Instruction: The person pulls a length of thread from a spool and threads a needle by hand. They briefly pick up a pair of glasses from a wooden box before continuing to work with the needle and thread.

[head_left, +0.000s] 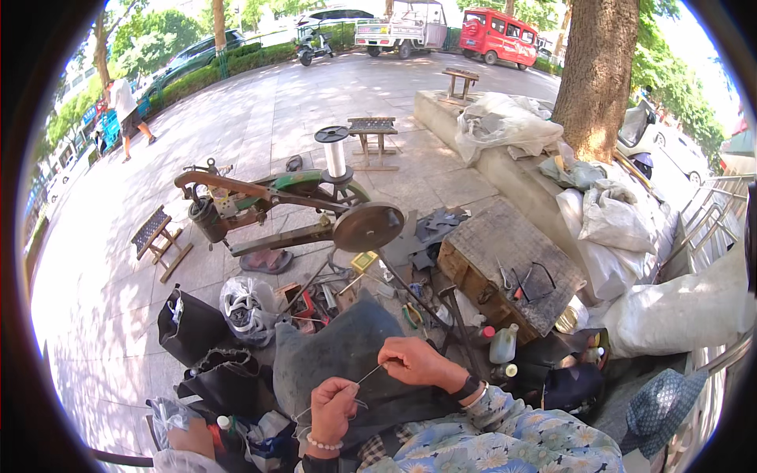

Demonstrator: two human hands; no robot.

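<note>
My left hand (pixel 331 406), with a beaded bracelet at its wrist, pinches a thin pale thread (pixel 368 376). The thread runs up to my right hand (pixel 416 363), whose fingers are also pinched on it; a dark band circles that wrist. A short stretch of thread is taut between the two hands, and a loose end trails beside the left one. Both hands are above a dark grey cloth (pixel 339 347) over my lap. Whether a needle is in the right fingertips is too small to tell.
Ahead stands an old sewing machine (pixel 268 201) with a white thread spool (pixel 337 158). Eyeglasses (pixel 535 284) rest on a wooden box (pixel 481 264) to the right, near several bottles (pixel 504 344). Black bags (pixel 193 319) sit left; loose tools (pixel 315 303) lie beyond the cloth.
</note>
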